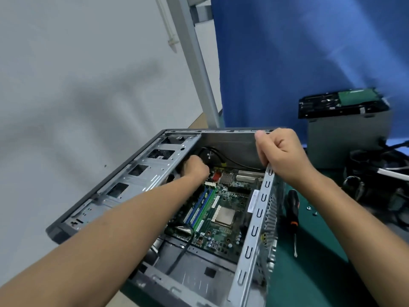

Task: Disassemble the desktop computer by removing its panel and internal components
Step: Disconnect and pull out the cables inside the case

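Observation:
The open desktop case (137, 173) lies on its side with the panel off, showing the green motherboard (223, 218) with blue memory sticks (199, 209) and a bare processor (224, 214). My left hand (194, 168) reaches deep inside at the far end, fingers curled around black cables (215, 152) near the drive cage; what it holds is partly hidden. My right hand (281, 151) grips the far corner of the case's rear metal edge (256, 220).
A black and orange screwdriver (293, 211) lies on the green mat (309, 273) right of the case, with loose screws (312, 210) nearby. A grey box (347, 138) carrying a removed drive (340, 101) stands at the right, beside tangled cables (376, 173). Blue cloth (309, 52) hangs behind.

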